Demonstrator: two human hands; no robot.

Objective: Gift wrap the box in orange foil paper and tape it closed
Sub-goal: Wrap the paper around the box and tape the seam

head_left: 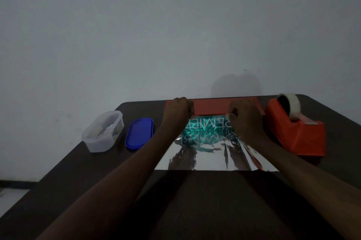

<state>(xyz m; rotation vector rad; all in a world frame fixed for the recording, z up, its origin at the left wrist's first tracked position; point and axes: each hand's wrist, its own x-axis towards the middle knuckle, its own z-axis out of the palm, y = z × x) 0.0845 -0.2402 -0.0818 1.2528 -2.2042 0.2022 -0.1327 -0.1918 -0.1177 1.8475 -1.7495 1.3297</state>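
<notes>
A teal box point(207, 125) with white lettering lies on a sheet of foil paper point(207, 157) whose silver side faces up toward me. The sheet's far part is folded up over the box and shows its orange side point(212, 105). My left hand point(178, 111) pinches the folded orange edge at the box's left end. My right hand point(245, 116) pinches the same edge at the right end. Both hands hide the box's far corners. An orange tape dispenser point(297, 132) with a roll of clear tape point(291, 106) stands just right of my right hand.
A clear plastic tub point(103, 132) with small items inside stands at the table's left, its blue lid point(139, 134) lying beside it. The dark table point(195, 210) reaches from the wall to me; its left edge drops to the floor.
</notes>
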